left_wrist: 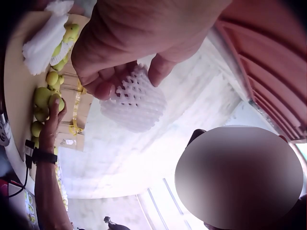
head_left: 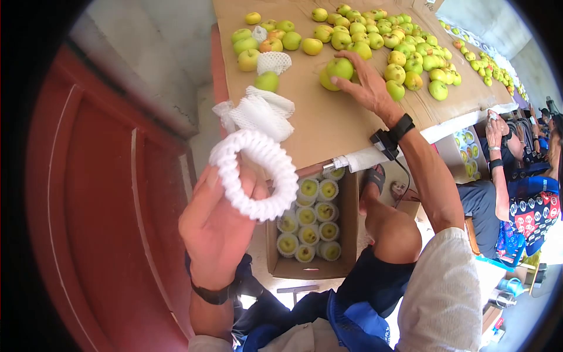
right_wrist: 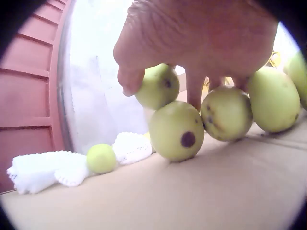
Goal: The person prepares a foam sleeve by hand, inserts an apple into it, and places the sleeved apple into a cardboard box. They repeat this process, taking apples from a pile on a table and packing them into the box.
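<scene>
My left hand (head_left: 217,232) holds a white foam net sleeve (head_left: 282,186) at the near left, its mouth spread into a ring. In the left wrist view the mesh (left_wrist: 136,108) hangs from between thumb and fingers. Over the cardboard-covered table my right hand (head_left: 370,88) pinches a green apple (head_left: 340,68) between thumb and fingers. Right below it is another apple (head_left: 326,81); in the right wrist view that lower apple (right_wrist: 176,132) has a dark round spot and sits on the cardboard. More foam sleeves (head_left: 261,114) lie at the table's left edge.
Loose apples (head_left: 404,44) cover the table's far part, with a smaller group (head_left: 248,60) at the far left. Below the near edge stands an open carton (head_left: 352,234) of sleeved apples. A red door (head_left: 105,199) borders the left; another person (head_left: 498,146) sits at right.
</scene>
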The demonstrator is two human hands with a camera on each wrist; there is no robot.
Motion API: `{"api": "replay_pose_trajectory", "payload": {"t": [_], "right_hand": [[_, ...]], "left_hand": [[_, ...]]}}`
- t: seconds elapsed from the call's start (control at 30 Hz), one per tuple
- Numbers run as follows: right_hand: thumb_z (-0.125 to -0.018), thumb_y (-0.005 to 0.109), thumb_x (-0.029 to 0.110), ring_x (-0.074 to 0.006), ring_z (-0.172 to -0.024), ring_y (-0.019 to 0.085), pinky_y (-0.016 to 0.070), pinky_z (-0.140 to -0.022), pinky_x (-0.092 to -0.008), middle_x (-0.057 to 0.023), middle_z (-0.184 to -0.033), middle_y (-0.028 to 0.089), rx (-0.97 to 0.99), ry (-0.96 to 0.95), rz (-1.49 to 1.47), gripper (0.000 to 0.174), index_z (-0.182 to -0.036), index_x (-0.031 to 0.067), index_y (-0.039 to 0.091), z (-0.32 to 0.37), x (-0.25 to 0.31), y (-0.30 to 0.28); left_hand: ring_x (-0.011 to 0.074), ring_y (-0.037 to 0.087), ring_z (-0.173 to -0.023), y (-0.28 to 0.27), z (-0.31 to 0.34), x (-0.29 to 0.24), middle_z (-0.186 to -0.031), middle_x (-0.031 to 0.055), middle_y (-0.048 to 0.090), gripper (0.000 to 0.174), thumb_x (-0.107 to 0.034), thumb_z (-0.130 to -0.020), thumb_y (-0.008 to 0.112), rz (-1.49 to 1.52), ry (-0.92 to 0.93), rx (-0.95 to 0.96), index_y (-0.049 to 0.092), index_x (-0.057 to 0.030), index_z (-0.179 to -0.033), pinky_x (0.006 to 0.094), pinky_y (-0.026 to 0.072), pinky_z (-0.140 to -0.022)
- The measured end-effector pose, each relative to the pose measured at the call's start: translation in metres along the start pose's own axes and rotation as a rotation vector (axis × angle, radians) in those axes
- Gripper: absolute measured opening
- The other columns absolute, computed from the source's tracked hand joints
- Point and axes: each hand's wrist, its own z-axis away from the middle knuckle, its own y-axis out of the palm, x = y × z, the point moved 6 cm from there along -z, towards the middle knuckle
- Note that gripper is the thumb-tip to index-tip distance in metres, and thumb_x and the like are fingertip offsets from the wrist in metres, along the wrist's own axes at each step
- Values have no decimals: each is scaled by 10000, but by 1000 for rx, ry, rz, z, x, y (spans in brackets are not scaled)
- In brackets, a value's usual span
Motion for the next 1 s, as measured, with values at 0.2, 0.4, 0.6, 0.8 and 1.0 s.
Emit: {"api": "replay_pose_trajectory", "payload": {"t": [0.2,0.4,0.6,0.8,1.0], "right_hand": [[-768,767,316,-413,-1362,439,394,-1109,-500,-160,-1421,532,54,-171,225,636,-1352,179,557,44,30,0],[-743,782,243,-442,-1435,344,318,-1149,-589,-136,-1512,446,57,-211,473,683,-1380,245,535,78,42,4],[-802,775,292,-448,-1442,336,289,-1173,-574,-171,-1524,427,35,-180,492,730,-1467,248,477,90,42,-6],[-873,729,308,-446,-1447,332,283,-1182,-557,-212,-1525,418,-6,-202,307,684,-1482,161,453,94,41,-25],[-912,696,294,-437,-1412,377,321,-1172,-501,-230,-1494,443,-13,-185,249,631,-1470,113,463,97,28,-30]], "left_hand": [[184,569,-1034,-13,-1,5,-1090,74,597,393,-202,-1056,479,66,-33,44,495,10,-1387,388,445,-963],[231,552,-1268,3,-4,11,-1358,109,580,462,-217,-1063,481,11,-38,47,445,17,-1460,425,408,-1097],[190,572,-1157,11,-6,16,-1183,62,616,367,-228,-1027,560,-69,-30,-87,546,1,-1315,391,435,-1042],[262,529,-1324,6,-10,19,-1424,132,548,481,-217,-1057,498,-79,-18,-59,433,30,-1464,449,408,-1129],[265,517,-1336,2,-11,19,-1431,133,541,480,-203,-1056,502,-67,-18,-44,429,33,-1467,456,401,-1134]]}}
